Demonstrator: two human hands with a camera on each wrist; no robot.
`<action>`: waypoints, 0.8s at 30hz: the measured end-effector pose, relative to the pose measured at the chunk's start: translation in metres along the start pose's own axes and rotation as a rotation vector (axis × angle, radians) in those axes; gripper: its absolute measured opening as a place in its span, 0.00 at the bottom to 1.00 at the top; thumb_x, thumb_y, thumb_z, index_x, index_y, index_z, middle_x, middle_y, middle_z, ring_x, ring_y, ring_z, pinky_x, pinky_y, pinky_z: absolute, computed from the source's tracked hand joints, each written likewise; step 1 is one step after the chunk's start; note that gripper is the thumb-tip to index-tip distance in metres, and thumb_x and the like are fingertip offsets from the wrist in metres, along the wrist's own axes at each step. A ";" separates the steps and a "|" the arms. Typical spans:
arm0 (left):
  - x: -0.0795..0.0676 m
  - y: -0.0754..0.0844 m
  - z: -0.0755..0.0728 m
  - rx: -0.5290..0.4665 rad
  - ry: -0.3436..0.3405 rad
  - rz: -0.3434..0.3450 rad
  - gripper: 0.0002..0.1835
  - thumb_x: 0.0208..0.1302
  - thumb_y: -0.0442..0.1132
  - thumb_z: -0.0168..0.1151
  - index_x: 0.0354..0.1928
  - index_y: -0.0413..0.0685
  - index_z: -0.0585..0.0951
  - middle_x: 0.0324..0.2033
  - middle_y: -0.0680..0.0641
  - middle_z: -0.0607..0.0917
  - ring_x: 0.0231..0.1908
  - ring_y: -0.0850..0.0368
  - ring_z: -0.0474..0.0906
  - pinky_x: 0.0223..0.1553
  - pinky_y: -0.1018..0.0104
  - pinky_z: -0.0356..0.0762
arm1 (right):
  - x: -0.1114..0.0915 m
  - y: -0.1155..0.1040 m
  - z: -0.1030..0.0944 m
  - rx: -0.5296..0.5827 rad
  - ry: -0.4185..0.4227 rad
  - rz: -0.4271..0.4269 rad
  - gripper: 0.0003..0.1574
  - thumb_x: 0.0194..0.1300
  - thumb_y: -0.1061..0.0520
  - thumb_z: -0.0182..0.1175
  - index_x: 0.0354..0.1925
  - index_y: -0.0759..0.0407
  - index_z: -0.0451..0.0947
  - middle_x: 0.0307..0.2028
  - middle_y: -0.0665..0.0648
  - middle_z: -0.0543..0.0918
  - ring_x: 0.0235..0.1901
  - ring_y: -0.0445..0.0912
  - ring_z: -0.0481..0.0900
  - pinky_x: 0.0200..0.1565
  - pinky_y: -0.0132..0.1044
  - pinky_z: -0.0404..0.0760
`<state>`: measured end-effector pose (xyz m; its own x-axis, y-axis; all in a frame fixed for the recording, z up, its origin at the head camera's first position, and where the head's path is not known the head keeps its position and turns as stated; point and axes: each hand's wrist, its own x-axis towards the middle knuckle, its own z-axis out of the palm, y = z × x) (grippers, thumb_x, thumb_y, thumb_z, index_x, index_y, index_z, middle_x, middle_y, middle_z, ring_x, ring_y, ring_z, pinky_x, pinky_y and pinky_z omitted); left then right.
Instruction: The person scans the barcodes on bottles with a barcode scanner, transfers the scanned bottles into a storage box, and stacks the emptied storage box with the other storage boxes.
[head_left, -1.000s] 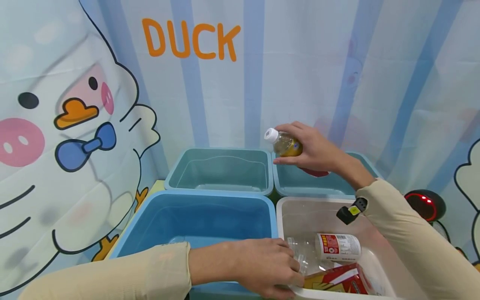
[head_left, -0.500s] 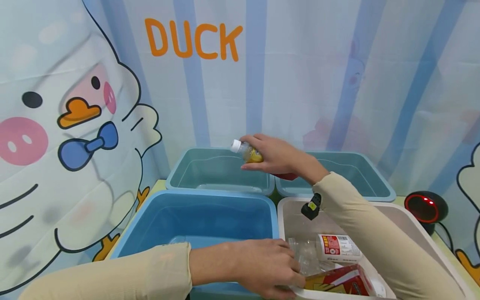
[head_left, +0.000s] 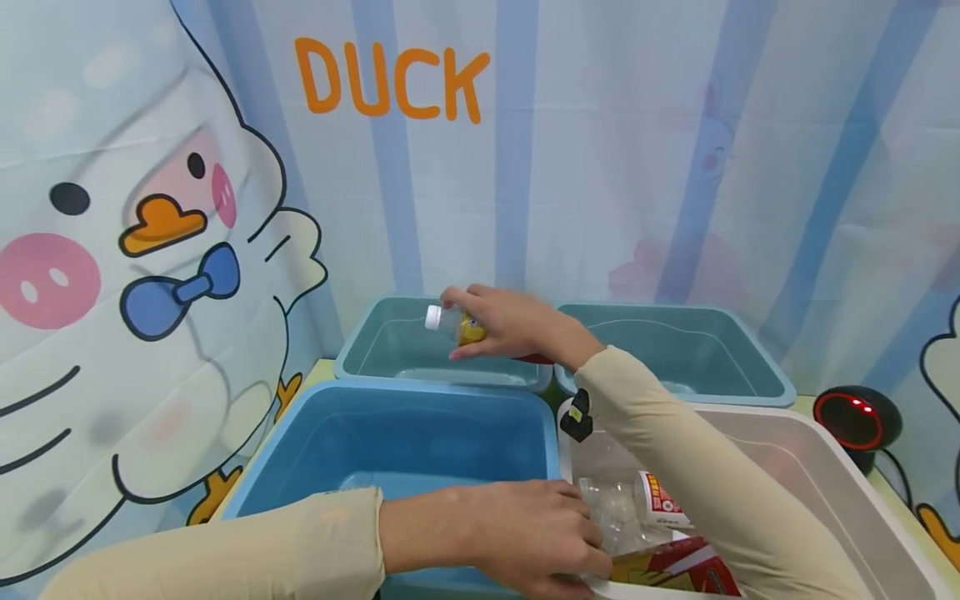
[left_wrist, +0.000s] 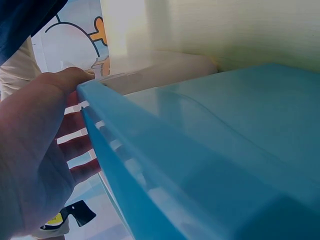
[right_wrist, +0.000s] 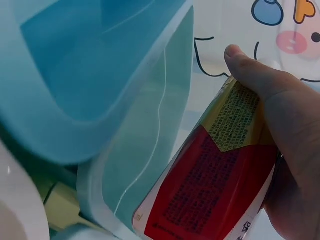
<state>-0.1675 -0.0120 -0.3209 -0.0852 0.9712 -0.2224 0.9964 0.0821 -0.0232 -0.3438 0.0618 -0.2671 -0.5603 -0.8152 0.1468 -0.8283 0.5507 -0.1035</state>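
Observation:
My right hand holds a small plastic drink bottle sideways above the back left teal bin, its white cap pointing left. In the right wrist view the bottle's red and gold label with small print shows under the hand, with the thumb along one side. My left hand rests over the adjoining rims of the blue bin and the white bin. Seen from the left wrist, its fingers are spread and fairly straight, reaching past the blue rim.
In the white bin lie a clear plastic bottle, a white container with a red label and a red and yellow packet. Another teal bin stands back right. A dark round device glows red beside the bins.
My right hand has carried the bottle leftward and down, from above the back right teal bin to above the back left one. My left hand stays on the rims.

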 end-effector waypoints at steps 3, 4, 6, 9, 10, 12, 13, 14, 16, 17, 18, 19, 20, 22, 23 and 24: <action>0.000 0.000 0.000 -0.001 0.003 0.005 0.19 0.80 0.55 0.54 0.64 0.62 0.82 0.54 0.64 0.85 0.53 0.74 0.77 0.68 0.75 0.59 | 0.005 -0.002 0.005 -0.007 -0.017 -0.008 0.44 0.66 0.31 0.67 0.71 0.45 0.63 0.52 0.54 0.76 0.40 0.46 0.76 0.39 0.40 0.77; 0.000 0.000 0.000 -0.002 0.004 0.006 0.19 0.80 0.55 0.54 0.64 0.62 0.82 0.54 0.64 0.85 0.53 0.74 0.77 0.68 0.75 0.59 | 0.007 -0.003 0.006 -0.007 -0.021 -0.009 0.45 0.66 0.31 0.68 0.71 0.45 0.63 0.52 0.54 0.75 0.40 0.45 0.76 0.40 0.40 0.78; 0.000 0.000 0.000 -0.011 0.007 0.007 0.19 0.80 0.55 0.54 0.64 0.62 0.83 0.53 0.64 0.85 0.53 0.74 0.77 0.68 0.75 0.59 | 0.009 -0.004 0.010 -0.004 -0.032 -0.006 0.46 0.65 0.31 0.68 0.71 0.44 0.63 0.53 0.54 0.75 0.41 0.45 0.75 0.40 0.40 0.78; 0.000 0.001 0.001 -0.015 0.009 0.009 0.18 0.80 0.55 0.55 0.64 0.62 0.83 0.52 0.64 0.85 0.52 0.74 0.77 0.68 0.75 0.60 | 0.010 -0.006 0.015 0.001 -0.049 0.004 0.46 0.64 0.30 0.68 0.72 0.43 0.63 0.54 0.54 0.75 0.42 0.44 0.75 0.40 0.40 0.79; 0.000 0.001 0.002 -0.017 0.008 0.008 0.19 0.80 0.55 0.55 0.64 0.62 0.83 0.53 0.64 0.85 0.53 0.74 0.77 0.68 0.74 0.60 | 0.010 -0.006 0.016 0.004 -0.052 0.008 0.46 0.64 0.31 0.69 0.71 0.43 0.63 0.55 0.54 0.74 0.43 0.44 0.75 0.41 0.40 0.79; 0.000 0.002 0.002 -0.015 0.002 0.003 0.19 0.80 0.55 0.55 0.64 0.62 0.82 0.53 0.64 0.85 0.53 0.74 0.77 0.68 0.74 0.60 | 0.010 -0.007 0.019 0.005 -0.056 0.014 0.46 0.64 0.31 0.69 0.71 0.43 0.64 0.55 0.53 0.74 0.43 0.44 0.75 0.41 0.40 0.79; 0.000 0.002 0.002 -0.009 -0.002 0.001 0.19 0.80 0.55 0.55 0.64 0.62 0.82 0.53 0.64 0.85 0.54 0.73 0.77 0.68 0.74 0.60 | 0.010 -0.007 0.019 0.006 -0.055 0.015 0.46 0.64 0.31 0.69 0.71 0.43 0.64 0.55 0.53 0.75 0.43 0.44 0.75 0.42 0.40 0.79; 0.000 0.003 0.002 -0.010 -0.005 -0.003 0.19 0.80 0.55 0.55 0.64 0.62 0.82 0.53 0.64 0.84 0.54 0.73 0.76 0.68 0.74 0.60 | 0.009 -0.007 0.020 0.006 -0.054 0.014 0.46 0.64 0.31 0.69 0.71 0.43 0.64 0.55 0.53 0.75 0.43 0.44 0.75 0.42 0.40 0.79; 0.000 0.003 0.002 -0.006 -0.008 -0.006 0.19 0.80 0.55 0.55 0.64 0.62 0.82 0.53 0.64 0.84 0.54 0.73 0.76 0.69 0.73 0.60 | 0.009 -0.007 0.020 0.003 -0.049 0.017 0.46 0.64 0.31 0.69 0.71 0.43 0.65 0.55 0.54 0.75 0.43 0.44 0.76 0.42 0.41 0.79; -0.001 0.003 0.002 -0.004 -0.009 -0.007 0.19 0.80 0.55 0.55 0.64 0.62 0.82 0.53 0.64 0.84 0.54 0.73 0.76 0.69 0.73 0.60 | 0.010 -0.007 0.020 -0.001 -0.049 0.020 0.46 0.64 0.31 0.69 0.72 0.43 0.65 0.55 0.54 0.74 0.44 0.45 0.76 0.42 0.41 0.80; -0.001 0.003 0.002 -0.003 -0.008 -0.007 0.19 0.80 0.55 0.55 0.64 0.62 0.82 0.53 0.64 0.84 0.54 0.73 0.76 0.69 0.73 0.60 | 0.010 -0.007 0.020 -0.005 -0.050 0.025 0.46 0.64 0.31 0.69 0.72 0.43 0.65 0.56 0.55 0.74 0.45 0.45 0.76 0.44 0.42 0.80; -0.001 0.003 0.002 -0.003 -0.008 -0.007 0.19 0.79 0.55 0.55 0.64 0.62 0.82 0.53 0.64 0.84 0.54 0.74 0.77 0.69 0.74 0.60 | 0.010 -0.007 0.019 -0.009 -0.051 0.029 0.47 0.65 0.31 0.69 0.73 0.43 0.64 0.57 0.55 0.74 0.47 0.46 0.77 0.45 0.43 0.81; -0.001 0.003 0.001 -0.001 -0.008 -0.007 0.19 0.79 0.55 0.55 0.64 0.62 0.82 0.53 0.64 0.84 0.54 0.74 0.77 0.69 0.74 0.59 | 0.010 -0.007 0.018 -0.014 -0.052 0.034 0.47 0.65 0.31 0.69 0.73 0.43 0.64 0.58 0.56 0.74 0.49 0.46 0.78 0.46 0.45 0.81; -0.001 0.003 0.001 0.006 -0.008 -0.009 0.19 0.79 0.56 0.55 0.64 0.63 0.82 0.53 0.64 0.84 0.54 0.74 0.77 0.69 0.74 0.59 | 0.009 -0.007 0.015 -0.021 -0.055 0.045 0.48 0.65 0.31 0.68 0.74 0.43 0.64 0.60 0.56 0.74 0.52 0.48 0.78 0.49 0.47 0.82; -0.001 0.003 0.001 0.007 -0.009 -0.010 0.20 0.79 0.56 0.55 0.64 0.63 0.82 0.53 0.64 0.85 0.54 0.73 0.77 0.69 0.73 0.59 | 0.008 -0.007 0.014 -0.023 -0.056 0.050 0.48 0.65 0.31 0.68 0.75 0.43 0.64 0.61 0.56 0.73 0.54 0.48 0.78 0.51 0.48 0.81; -0.001 0.003 0.000 0.008 -0.009 -0.010 0.20 0.79 0.56 0.55 0.64 0.63 0.82 0.53 0.64 0.85 0.54 0.73 0.77 0.69 0.73 0.59 | 0.007 -0.007 0.012 -0.023 -0.056 0.052 0.48 0.65 0.31 0.68 0.75 0.43 0.64 0.62 0.56 0.73 0.55 0.49 0.78 0.51 0.49 0.81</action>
<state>-0.1646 -0.0130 -0.3211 -0.0951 0.9683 -0.2311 0.9954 0.0899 -0.0332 -0.3419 0.0502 -0.2773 -0.6019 -0.7939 0.0867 -0.7984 0.5958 -0.0872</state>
